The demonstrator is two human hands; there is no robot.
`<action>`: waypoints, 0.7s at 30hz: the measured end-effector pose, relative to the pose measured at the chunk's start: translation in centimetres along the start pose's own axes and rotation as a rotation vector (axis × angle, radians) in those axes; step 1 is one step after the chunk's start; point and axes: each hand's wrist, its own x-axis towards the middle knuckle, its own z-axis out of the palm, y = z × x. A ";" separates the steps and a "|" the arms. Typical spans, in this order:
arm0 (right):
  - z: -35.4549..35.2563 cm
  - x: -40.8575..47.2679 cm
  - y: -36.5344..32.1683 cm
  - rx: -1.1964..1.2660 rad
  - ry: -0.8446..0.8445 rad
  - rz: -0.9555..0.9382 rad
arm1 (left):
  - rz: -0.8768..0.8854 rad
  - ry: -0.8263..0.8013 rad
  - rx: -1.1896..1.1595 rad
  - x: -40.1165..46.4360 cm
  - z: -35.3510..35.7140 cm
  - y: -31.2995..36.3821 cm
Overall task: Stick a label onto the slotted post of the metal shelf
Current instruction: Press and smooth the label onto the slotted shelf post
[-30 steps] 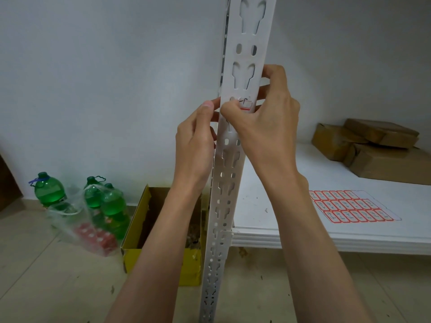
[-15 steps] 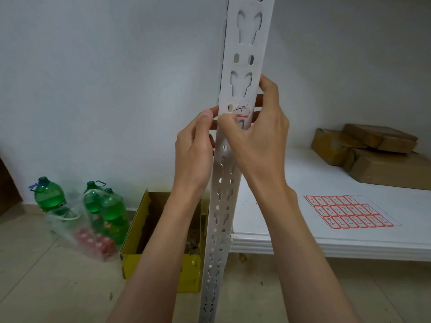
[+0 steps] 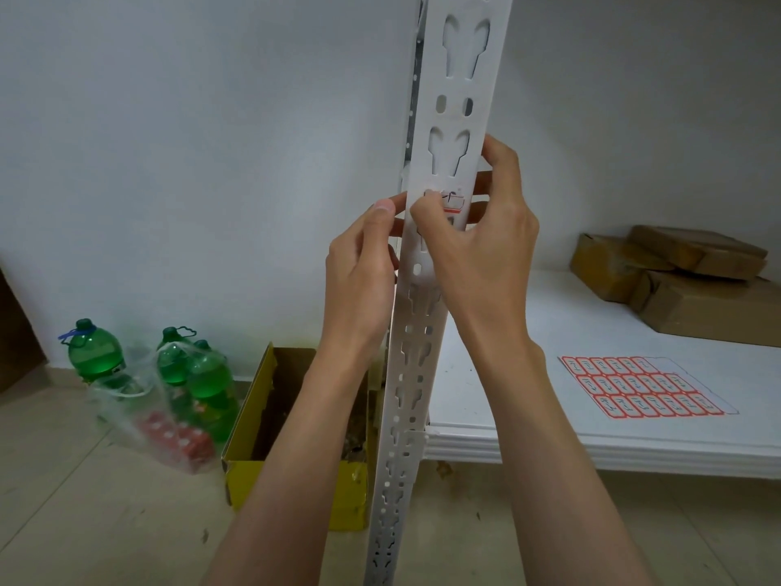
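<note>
A white slotted metal post (image 3: 458, 86) rises through the middle of the head view. A small white label with a red border (image 3: 454, 201) lies on its front face, just below a keyhole slot. My right hand (image 3: 477, 243) grips the post: its thumb presses on the label's left end and its fingers curl round the post's right edge. My left hand (image 3: 363, 268) holds the post's left edge at the same height, thumb against the edge, fingers hidden behind the post.
A white shelf board (image 3: 528, 340) extends right of the post and carries a sheet of red-bordered labels (image 3: 642, 387) and brown wrapped parcels (image 3: 684, 281). On the floor at left stand green bottles in a plastic bag (image 3: 169, 374) and a yellow cardboard box (image 3: 296, 437).
The view has shifted a little, so hands and label sit lower in frame. Both hands have stayed at the label; the right thumb still presses on it.
</note>
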 end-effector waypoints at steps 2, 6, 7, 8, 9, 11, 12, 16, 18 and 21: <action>-0.1 0.0 0.2 0.015 -0.014 -0.002 | -0.003 0.001 -0.002 0.0 0.0 0.0; 0.0 0.1 0.3 0.064 -0.039 0.014 | -0.005 0.004 -0.004 -0.1 0.0 0.1; 0.0 0.1 0.3 0.082 -0.046 0.023 | -0.004 0.004 -0.003 -0.1 0.0 0.0; 0.0 0.1 0.2 0.102 -0.050 0.031 | -0.002 0.003 0.000 -0.1 0.0 0.0; 0.0 0.1 0.1 0.120 -0.051 0.036 | 0.000 0.002 0.001 -0.1 0.0 0.0; 0.0 0.1 0.1 0.146 -0.048 0.035 | 0.005 -0.002 0.004 -0.1 0.0 0.1; -0.1 0.2 0.1 0.155 -0.050 0.034 | 0.008 -0.005 0.005 -0.1 0.0 0.1; -0.5 0.5 -0.1 0.181 -0.085 0.043 | 0.008 -0.006 0.005 -0.1 -0.1 0.1; -0.7 0.7 -0.1 0.188 -0.101 0.054 | 0.007 -0.001 0.009 -0.1 0.0 0.0; -0.7 0.8 -0.2 0.205 -0.113 0.070 | 0.009 0.003 0.021 0.0 0.0 0.0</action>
